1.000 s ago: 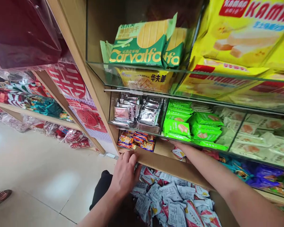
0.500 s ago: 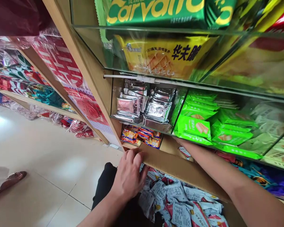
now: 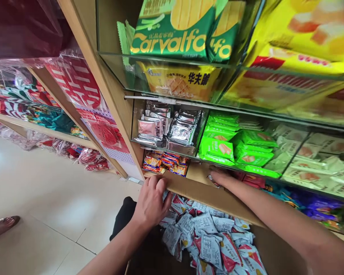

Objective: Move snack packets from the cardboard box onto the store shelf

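Landmark: cardboard box (image 3: pixel 206 193) in front of shelf.

Left hand (image 3: pixel 151 200) on box's near-left rim, fingers curled over edge, gripping cardboard.

Right hand (image 3: pixel 219 177) just beyond box's far rim, under glass shelf (image 3: pixel 189 153); fingers closed on small snack packet (image 3: pixel 210 177), mostly hidden.

Red-white packets (image 3: pixel 215 244) heaped loose inside box.

Judgement: packet light, crinkly, slippery film; contents likely crushable. Pinch by sealed edge, not middle.

Green packets (image 3: pixel 218 147) above right hand.

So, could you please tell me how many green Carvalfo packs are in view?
2: one large Carvalfo pack on the top glass shelf, a second pack beside it on the right. More may be hidden.
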`<state>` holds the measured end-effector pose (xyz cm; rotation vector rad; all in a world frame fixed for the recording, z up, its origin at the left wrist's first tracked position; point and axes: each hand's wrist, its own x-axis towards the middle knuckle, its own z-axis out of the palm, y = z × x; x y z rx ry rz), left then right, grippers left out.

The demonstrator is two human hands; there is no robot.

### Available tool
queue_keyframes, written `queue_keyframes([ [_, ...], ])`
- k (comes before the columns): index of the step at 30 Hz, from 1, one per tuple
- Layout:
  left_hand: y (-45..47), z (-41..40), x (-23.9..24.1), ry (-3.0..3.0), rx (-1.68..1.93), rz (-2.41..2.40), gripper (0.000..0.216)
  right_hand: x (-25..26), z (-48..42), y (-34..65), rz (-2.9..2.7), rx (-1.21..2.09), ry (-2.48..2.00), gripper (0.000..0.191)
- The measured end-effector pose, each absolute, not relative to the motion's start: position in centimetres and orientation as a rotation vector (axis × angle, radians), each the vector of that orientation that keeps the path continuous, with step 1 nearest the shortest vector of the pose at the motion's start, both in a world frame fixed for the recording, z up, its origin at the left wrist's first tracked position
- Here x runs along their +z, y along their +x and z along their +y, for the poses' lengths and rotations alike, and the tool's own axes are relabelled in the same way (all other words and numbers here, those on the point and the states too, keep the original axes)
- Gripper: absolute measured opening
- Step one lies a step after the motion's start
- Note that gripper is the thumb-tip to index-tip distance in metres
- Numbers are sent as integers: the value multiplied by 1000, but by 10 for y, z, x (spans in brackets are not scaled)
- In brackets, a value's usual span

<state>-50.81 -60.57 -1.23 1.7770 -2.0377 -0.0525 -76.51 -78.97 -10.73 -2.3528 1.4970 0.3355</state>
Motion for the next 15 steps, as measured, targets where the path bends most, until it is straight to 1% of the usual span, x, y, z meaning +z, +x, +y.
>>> queue_keyframes([
  [5, -508, -604, -11, 1776, -3, -2056, 24, -97, -773, -772, 1452, 226, -2393, 9],
  [9, -508, -601, -10, 1773, 26, -2067, 25, -89, -762, -771, 1417, 115, -2434, 10],
  [15, -507, -600, -12, 1764, 80, -2054, 25, -70, -753, -772, 1426, 235, -2465, 12],
])
